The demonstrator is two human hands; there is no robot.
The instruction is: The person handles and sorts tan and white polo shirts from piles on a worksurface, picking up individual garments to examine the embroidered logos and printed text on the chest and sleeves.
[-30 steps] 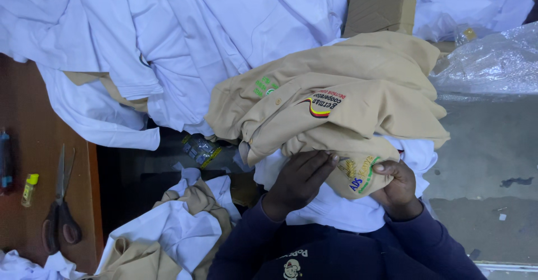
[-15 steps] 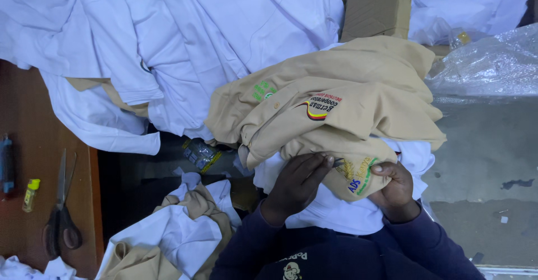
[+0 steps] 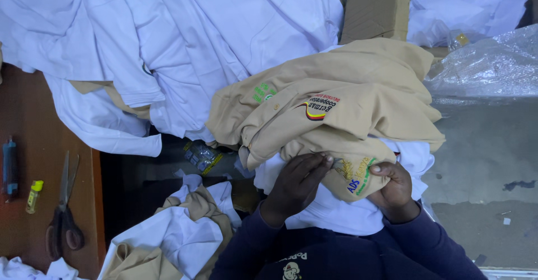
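Barely anything has shifted: the left hand (image 3: 296, 183) still lies flat, fingers open, on the tan shirts (image 3: 330, 112), while the right hand (image 3: 395, 187) keeps its fingers pinching their lower edge.

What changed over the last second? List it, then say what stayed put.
Almost nothing moved. The left hand lies flat on the tan shirts as before, and the right hand still pinches the lowest one's edge. Both hands keep their grip and place. The white shirts, scissors and cardboard box stayed where they were.
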